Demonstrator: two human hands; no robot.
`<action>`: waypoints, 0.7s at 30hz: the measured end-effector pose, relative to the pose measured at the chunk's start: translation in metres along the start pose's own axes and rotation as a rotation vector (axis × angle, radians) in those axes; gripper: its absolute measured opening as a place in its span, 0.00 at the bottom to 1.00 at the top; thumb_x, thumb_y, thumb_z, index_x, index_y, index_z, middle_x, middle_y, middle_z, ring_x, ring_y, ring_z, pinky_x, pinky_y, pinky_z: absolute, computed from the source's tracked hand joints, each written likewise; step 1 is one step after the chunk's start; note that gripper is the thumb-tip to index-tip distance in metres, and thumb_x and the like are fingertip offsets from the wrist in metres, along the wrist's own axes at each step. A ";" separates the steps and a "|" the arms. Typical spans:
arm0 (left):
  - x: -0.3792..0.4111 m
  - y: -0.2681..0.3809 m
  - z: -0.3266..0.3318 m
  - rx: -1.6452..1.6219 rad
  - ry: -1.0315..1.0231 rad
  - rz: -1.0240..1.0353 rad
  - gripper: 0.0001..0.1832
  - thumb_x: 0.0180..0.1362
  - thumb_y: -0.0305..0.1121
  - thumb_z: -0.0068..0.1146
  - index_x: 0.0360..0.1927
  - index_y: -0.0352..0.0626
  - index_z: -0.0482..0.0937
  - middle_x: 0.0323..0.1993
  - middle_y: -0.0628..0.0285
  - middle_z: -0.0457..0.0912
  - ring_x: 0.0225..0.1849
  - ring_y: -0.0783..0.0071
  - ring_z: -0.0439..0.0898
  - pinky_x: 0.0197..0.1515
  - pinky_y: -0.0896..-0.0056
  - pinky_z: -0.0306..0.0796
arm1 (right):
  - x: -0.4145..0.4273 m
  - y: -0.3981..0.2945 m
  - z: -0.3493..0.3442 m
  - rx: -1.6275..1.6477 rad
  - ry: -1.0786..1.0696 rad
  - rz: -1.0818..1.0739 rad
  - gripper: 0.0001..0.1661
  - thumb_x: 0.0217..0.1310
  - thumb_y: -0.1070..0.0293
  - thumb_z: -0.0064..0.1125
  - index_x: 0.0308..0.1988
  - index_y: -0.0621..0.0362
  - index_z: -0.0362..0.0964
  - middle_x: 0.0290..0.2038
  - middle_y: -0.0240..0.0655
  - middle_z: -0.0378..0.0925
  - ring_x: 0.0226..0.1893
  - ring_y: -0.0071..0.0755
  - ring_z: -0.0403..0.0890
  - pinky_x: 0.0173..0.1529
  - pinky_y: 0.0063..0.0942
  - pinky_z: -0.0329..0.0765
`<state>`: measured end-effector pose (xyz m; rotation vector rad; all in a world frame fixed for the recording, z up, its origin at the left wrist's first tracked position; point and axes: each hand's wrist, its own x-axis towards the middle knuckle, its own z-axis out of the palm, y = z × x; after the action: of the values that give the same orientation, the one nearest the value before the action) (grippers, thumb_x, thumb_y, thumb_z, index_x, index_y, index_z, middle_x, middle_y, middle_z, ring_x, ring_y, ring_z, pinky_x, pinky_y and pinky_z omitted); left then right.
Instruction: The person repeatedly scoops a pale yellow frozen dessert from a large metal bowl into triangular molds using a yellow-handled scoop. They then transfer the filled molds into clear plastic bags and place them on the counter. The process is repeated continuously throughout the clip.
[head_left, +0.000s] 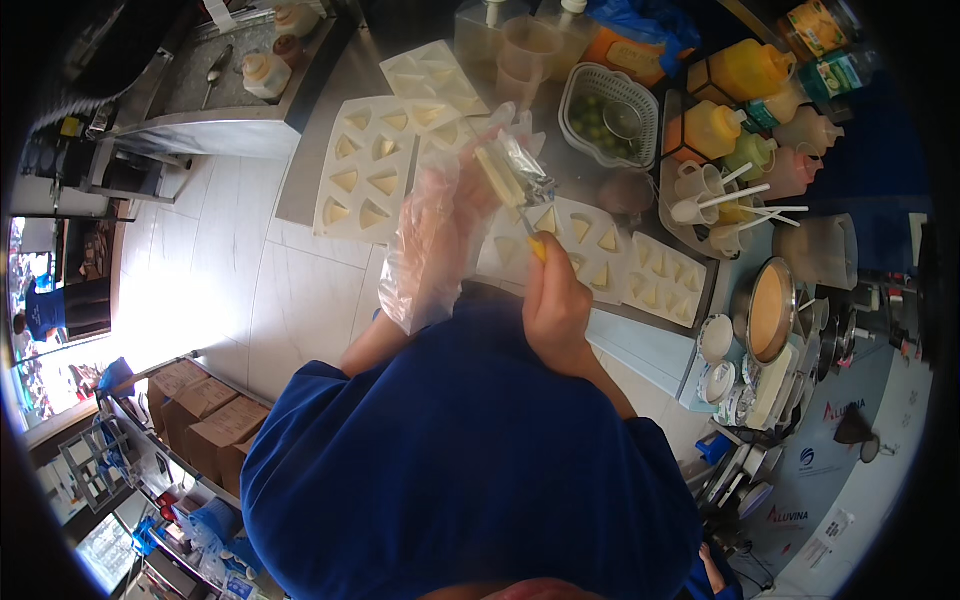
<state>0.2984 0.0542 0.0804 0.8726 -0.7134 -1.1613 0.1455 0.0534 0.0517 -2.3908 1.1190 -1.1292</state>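
My left hand (442, 214), in a loose clear plastic glove, holds a pale yellow block (498, 177), like butter or cheese, in partly opened silver foil (529, 166). In my right hand (556, 307), which is bare, is a small knife with a yellow handle (537, 247). Its blade meets the near end of the block. Beneath and around the hands lie white molds with triangular cavities: a large one (411, 169) on the left, another (433, 79) behind it, one (517, 266) under the knife and a smaller one (634, 300) to the right. Pale wedges sit in many cavities.
Behind the molds stand a white plastic basket (574, 142) with green fruits and a strainer (626, 120), and a clear jug (523, 64). Squeeze bottles (709, 131) and measuring cups (697, 180) crowd the right, near a steel bowl (750, 315). Cardboard boxes (225, 431) sit behind me.
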 end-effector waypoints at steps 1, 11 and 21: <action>-0.001 0.001 0.001 -0.011 0.005 -0.008 0.54 0.61 0.74 0.27 0.70 0.29 0.54 0.66 0.40 0.65 0.68 0.53 0.66 0.70 0.56 0.57 | 0.000 -0.001 0.001 -0.006 -0.004 0.007 0.16 0.61 0.76 0.57 0.50 0.66 0.69 0.34 0.43 0.78 0.22 0.42 0.80 0.27 0.33 0.77; 0.005 -0.013 -0.001 0.024 -0.107 -0.060 0.55 0.60 0.74 0.32 0.72 0.31 0.49 0.70 0.41 0.58 0.71 0.53 0.61 0.72 0.54 0.54 | -0.007 0.004 0.016 -0.184 -0.111 0.212 0.10 0.66 0.68 0.56 0.44 0.61 0.69 0.26 0.40 0.78 0.19 0.43 0.79 0.24 0.33 0.75; 0.022 -0.034 0.018 0.657 -0.019 0.424 0.43 0.52 0.37 0.69 0.71 0.47 0.60 0.73 0.51 0.57 0.75 0.51 0.52 0.73 0.47 0.48 | -0.008 0.044 -0.034 -0.244 0.119 0.283 0.13 0.63 0.67 0.59 0.46 0.57 0.71 0.36 0.37 0.77 0.33 0.43 0.80 0.34 0.35 0.76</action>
<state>0.2727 0.0243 0.0608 1.1762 -1.2622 -0.5495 0.0934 0.0323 0.0468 -2.2598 1.6600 -1.1024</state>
